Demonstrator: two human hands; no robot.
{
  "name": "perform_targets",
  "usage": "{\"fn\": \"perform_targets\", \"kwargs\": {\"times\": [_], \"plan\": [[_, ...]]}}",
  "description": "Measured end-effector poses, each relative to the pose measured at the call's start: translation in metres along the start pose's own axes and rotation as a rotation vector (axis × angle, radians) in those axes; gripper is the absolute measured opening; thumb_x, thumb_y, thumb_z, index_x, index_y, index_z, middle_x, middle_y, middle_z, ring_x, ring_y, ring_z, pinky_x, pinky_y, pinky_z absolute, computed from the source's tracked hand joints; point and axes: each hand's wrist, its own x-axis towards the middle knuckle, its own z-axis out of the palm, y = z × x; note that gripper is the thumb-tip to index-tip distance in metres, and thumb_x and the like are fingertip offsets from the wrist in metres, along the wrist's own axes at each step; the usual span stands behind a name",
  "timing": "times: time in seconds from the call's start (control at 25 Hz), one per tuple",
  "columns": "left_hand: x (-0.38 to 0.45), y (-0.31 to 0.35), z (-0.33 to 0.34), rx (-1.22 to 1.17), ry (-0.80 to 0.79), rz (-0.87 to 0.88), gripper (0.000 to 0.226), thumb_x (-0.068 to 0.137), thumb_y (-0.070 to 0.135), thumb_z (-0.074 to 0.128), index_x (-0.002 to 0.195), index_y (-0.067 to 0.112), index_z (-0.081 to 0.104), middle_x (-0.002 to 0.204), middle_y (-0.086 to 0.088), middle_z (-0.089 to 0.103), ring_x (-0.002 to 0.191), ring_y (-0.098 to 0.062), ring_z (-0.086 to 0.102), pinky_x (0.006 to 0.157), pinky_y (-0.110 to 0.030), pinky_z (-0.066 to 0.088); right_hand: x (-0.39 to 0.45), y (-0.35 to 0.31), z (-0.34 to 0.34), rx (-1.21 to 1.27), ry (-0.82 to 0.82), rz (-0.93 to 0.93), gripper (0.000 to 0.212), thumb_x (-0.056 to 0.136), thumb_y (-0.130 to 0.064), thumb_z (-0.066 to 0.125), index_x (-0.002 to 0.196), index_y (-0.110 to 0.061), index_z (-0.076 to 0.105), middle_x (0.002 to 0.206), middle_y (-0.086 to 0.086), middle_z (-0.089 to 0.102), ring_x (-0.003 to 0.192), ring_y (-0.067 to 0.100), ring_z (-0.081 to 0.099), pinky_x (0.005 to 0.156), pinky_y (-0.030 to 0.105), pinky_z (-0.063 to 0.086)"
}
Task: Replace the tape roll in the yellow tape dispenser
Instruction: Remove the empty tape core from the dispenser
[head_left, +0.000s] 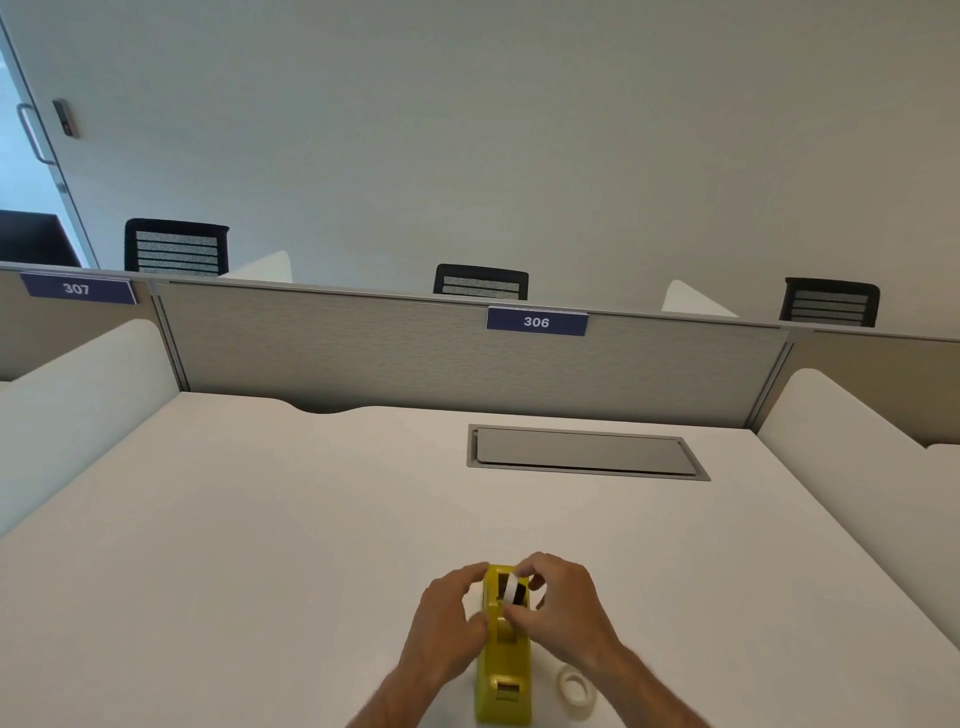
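The yellow tape dispenser (504, 660) stands on the white desk near the front edge, its long side running toward me. My left hand (449, 621) holds the dispenser's left side near the far end. My right hand (563, 603) pinches a thin white tape roll (510, 588) that sits tilted in the dispenser's open well. A second white tape roll (575, 687) lies flat on the desk just right of the dispenser, under my right forearm.
A grey cable hatch (584, 452) is set into the white desk (260, 545) at the back right. A grey partition (415, 353) labelled 306 closes the back, with white side dividers (78, 395) left and right. Black chairs (176, 248) stand beyond.
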Motion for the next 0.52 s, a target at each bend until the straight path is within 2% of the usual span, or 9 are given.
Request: {"fn": "perform_targets", "kwargs": {"times": [0.08, 0.12, 0.24, 0.36, 0.44, 0.52], "plan": [[0.001, 0.003, 0.000, -0.202, 0.073, -0.058, 0.040, 0.089, 0.010, 0.067, 0.126, 0.024, 0.066, 0.120, 0.008, 0.071, 0.104, -0.006, 0.065, 0.092, -0.025, 0.055, 0.002, -0.003, -0.003, 0.032, -0.012, 0.010, 0.031, 0.063, -0.039, 0.077, 0.089, -0.028, 0.065, 0.086, -0.013, 0.068, 0.080, 0.009, 0.064, 0.066, 0.021, 0.057], [0.001, 0.003, 0.001, -0.317, 0.080, -0.094, 0.036, 0.091, 0.006, 0.065, 0.123, 0.020, 0.068, 0.113, 0.005, 0.074, 0.101, -0.009, 0.069, 0.091, -0.029, 0.059, 0.003, -0.004, -0.005, 0.046, -0.013, 0.009, 0.030, 0.061, -0.039, 0.077, 0.086, -0.028, 0.065, 0.082, -0.012, 0.070, 0.078, 0.009, 0.066, 0.065, 0.023, 0.058], [-0.004, 0.013, 0.001, -0.614, -0.010, -0.162, 0.027, 0.096, 0.003, 0.059, 0.114, 0.017, 0.074, 0.103, -0.001, 0.079, 0.100, -0.023, 0.073, 0.093, -0.043, 0.060, 0.004, -0.005, -0.008, 0.098, -0.013, -0.009, 0.029, 0.060, -0.037, 0.080, 0.084, -0.027, 0.068, 0.078, -0.009, 0.072, 0.075, 0.009, 0.068, 0.066, 0.026, 0.060], [-0.011, 0.022, -0.001, -0.753, -0.103, -0.180, 0.031, 0.100, 0.001, 0.051, 0.107, 0.014, 0.078, 0.103, -0.005, 0.080, 0.100, -0.020, 0.075, 0.092, -0.036, 0.061, 0.005, -0.007, -0.011, 0.112, -0.031, -0.011, 0.035, 0.059, -0.034, 0.082, 0.092, -0.026, 0.072, 0.084, -0.009, 0.073, 0.076, 0.007, 0.069, 0.069, 0.024, 0.060], [-0.012, 0.022, -0.001, -0.801, -0.113, -0.212, 0.031, 0.101, 0.001, 0.050, 0.107, 0.014, 0.078, 0.104, -0.006, 0.080, 0.099, -0.019, 0.075, 0.088, -0.033, 0.061, 0.005, -0.008, -0.015, 0.116, -0.063, 0.010, 0.042, 0.061, -0.031, 0.083, 0.101, -0.024, 0.074, 0.094, -0.010, 0.073, 0.081, 0.003, 0.068, 0.074, 0.020, 0.058], [-0.010, 0.021, -0.001, -0.821, -0.108, -0.228, 0.029, 0.100, 0.002, 0.052, 0.110, 0.015, 0.076, 0.105, -0.006, 0.079, 0.100, -0.022, 0.075, 0.087, -0.034, 0.062, 0.007, -0.009, -0.020, 0.108, -0.108, 0.006, 0.038, 0.069, -0.025, 0.079, 0.107, -0.024, 0.073, 0.101, -0.011, 0.072, 0.086, 0.002, 0.067, 0.076, 0.017, 0.056]]}}
